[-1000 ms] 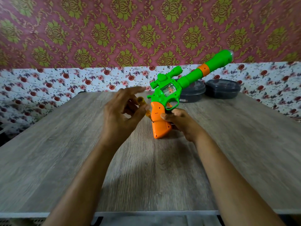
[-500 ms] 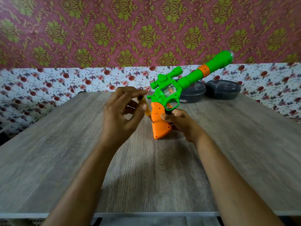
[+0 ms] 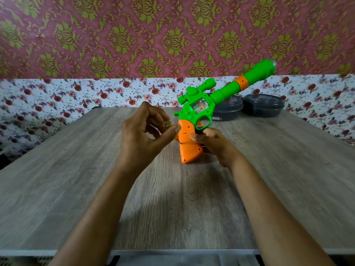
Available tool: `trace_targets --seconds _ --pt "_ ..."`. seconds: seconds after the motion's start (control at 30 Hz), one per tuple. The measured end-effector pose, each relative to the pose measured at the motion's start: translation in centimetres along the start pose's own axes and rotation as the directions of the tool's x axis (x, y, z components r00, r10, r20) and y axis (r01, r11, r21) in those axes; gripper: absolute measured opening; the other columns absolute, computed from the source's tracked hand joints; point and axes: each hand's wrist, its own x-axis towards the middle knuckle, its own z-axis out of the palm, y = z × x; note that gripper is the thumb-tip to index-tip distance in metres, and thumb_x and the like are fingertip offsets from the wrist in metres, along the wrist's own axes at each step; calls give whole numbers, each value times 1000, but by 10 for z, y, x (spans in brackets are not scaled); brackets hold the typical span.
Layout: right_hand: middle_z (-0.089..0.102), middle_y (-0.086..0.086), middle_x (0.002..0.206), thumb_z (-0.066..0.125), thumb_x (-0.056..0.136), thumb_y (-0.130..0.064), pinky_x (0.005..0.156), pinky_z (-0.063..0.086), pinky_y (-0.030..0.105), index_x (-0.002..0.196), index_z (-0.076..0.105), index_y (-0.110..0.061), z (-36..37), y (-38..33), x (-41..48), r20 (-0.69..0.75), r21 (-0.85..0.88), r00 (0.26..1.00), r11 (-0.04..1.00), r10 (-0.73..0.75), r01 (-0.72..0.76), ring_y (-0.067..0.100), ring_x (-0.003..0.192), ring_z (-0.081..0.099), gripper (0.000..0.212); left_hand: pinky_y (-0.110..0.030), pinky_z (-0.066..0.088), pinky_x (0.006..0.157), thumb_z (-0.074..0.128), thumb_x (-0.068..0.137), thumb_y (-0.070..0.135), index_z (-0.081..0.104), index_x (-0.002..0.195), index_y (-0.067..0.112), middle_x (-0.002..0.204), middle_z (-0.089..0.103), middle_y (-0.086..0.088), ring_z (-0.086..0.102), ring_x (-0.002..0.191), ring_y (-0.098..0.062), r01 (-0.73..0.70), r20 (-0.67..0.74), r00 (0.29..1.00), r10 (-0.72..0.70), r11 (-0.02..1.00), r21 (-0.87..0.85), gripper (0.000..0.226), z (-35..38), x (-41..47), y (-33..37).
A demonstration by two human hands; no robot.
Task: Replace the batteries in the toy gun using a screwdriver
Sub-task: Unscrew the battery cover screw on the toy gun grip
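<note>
A green toy gun with an orange grip stands on its grip butt on the wooden table, barrel slanting up to the right. My right hand grips the orange grip from the right side. My left hand pinches a small yellow screwdriver, whose round cross-marked handle end faces me. The screwdriver's tip meets the left side of the grip, mostly hidden behind my thumb.
Two dark round lidded containers sit at the table's back right, behind the gun. A floral-papered wall rises right behind the table. The table's near edge runs along the bottom of the view.
My left hand's fingers have closed tighter and rolled around the screwdriver handle. The gun and my right hand have stayed in place.
</note>
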Motion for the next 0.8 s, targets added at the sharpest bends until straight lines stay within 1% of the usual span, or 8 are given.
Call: trace_targets --seconds 0.07,0.13,0.27,0.37,0.43,0.53,0.67,0.8 --pt "64 -7 88 50 92 -10 56 50 9 115 55 -14 1 1 0 3 8 1000 1000 -4 4 -9 65 64 23 -29 52 55 72 75 27 44 80 22 86 65 6 62 65 -18 2 10 1000 -2 1000 -22 29 1 -1 1" --pt "63 -7 88 50 93 -9 55 49 9 115 55 -13 1 0 0 2 14 1000 1000 -6 6 -9 63 64 23 -29 53 54 71 75 27 43 86 28 88 65 2 62 60 -19 15 6 1000 -15 999 -33 29 1 -1 2" --pt "63 -7 89 51 92 -10 58 51 8 111 54 -16 0 0 -1 2 14 1000 1000 -14 14 1 76 61 20 -21 51 53 72 78 24 54 93 35 84 65 1 62 55 -7 32 -7 999 -32 999 -4 25 1 1 2" --pt "63 -7 92 52 92 -14 61 52 11 112 54 -17 -1 0 0 3 -7 1000 1000 -1 1 3 82 60 20 -30 57 59 63 84 23 61 102 26 88 67 -5 66 63 -7 0 37 999 0 1000 8 19 0 0 2" --pt "63 -7 93 53 92 -15 65 52 14 112 55 -18 -1 2 2 -10 -24 1000 1000 5 -5 7 85 60 20 -37 59 65 56 86 19 61 110 18 96 68 -6 68 69 -9 6 56 998 -6 1000 -12 25 -1 -1 1" --pt "64 -5 90 55 91 -14 66 53 16 109 58 -17 -1 5 3 -31 -23 1000 1000 -4 3 10 84 61 19 -36 59 70 56 85 19 61 114 20 102 69 -2 69 73 -11 25 45 999 -24 999 -21 29 -1 -1 -1" --pt "65 -5 89 54 91 -12 63 53 12 112 58 -15 -2 5 4 -21 -10 1000 1000 -19 18 3 77 63 22 -19 52 63 68 77 26 62 99 31 88 69 17 66 65 -8 40 15 999 -39 999 -37 23 -2 1 -2" --pt "64 -5 91 54 91 -12 61 52 10 110 57 -16 -3 5 5 -19 -14 1000 1000 -19 19 5 80 61 20 -15 48 59 74 72 30 53 83 27 79 64 18 61 63 -6 17 -14 1000 -17 1000 -14 24 0 1 -3"
